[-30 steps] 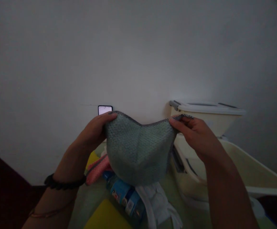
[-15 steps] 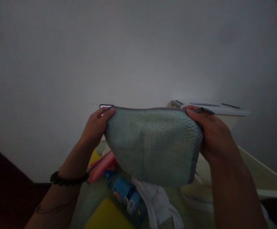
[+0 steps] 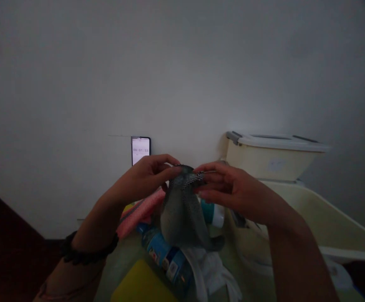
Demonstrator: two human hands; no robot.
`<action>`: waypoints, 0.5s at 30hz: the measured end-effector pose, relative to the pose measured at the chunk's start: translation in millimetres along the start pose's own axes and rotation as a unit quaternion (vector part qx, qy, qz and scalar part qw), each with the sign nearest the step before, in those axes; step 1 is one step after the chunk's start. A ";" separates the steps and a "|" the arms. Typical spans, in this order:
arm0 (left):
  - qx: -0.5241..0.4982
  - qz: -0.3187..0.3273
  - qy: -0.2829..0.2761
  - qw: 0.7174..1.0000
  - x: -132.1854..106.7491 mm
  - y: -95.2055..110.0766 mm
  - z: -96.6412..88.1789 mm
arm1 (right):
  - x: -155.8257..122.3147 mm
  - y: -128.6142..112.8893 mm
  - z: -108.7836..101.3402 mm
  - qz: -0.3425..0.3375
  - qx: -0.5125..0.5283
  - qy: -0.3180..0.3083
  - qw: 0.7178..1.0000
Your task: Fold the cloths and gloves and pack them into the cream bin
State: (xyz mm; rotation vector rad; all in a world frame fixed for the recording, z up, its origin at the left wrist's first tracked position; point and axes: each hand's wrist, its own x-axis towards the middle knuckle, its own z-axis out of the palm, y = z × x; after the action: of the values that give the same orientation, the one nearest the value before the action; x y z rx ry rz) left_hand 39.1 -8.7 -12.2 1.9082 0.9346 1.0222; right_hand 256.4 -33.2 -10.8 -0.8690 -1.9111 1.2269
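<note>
A pale green cleaning cloth (image 3: 182, 218) with a black-and-white checked border hangs bunched in folds between my hands. My left hand (image 3: 152, 174) pinches its top edge from the left, thumb and fingers closed on it. From the right, my right hand (image 3: 225, 184) grips the checked border with its fingertips. Under the cloth lie a blue-labelled plastic bottle (image 3: 166, 258) and a crumpled white cloth (image 3: 212, 268). A pink cloth (image 3: 141, 212) is partly covered by my left hand and the green cloth.
A phone (image 3: 141, 149) showing a timer leans against the wall. On the right stand a lidded cream box (image 3: 264, 159) and an open cream bin (image 3: 333, 222). A yellow item (image 3: 143, 285) is at the front, and a green-and-white container (image 3: 214, 213) sits behind the cloth.
My hands have come together from wide apart. The cloth, spread flat before, is now gathered into folds, and the phone and cream box show more fully.
</note>
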 end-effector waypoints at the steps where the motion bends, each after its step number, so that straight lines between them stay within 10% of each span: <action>1: 0.018 0.008 -0.004 1.000 -0.6 0.7 0.1 | 1.0 0.4 1.0 -0.011 0.004 0.008 1.000; 15: 0.103 0.074 -0.044 0.991 -6.9 15.7 5.0 | 10.4 0.3 10.3 -0.200 -0.253 0.183 0.929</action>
State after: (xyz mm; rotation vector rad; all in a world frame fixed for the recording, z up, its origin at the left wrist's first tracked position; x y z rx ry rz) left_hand 44.5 -22.9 -2.7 2.2036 0.8864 0.9462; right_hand 242.3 -29.3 -12.3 -0.8289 -1.9823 0.2989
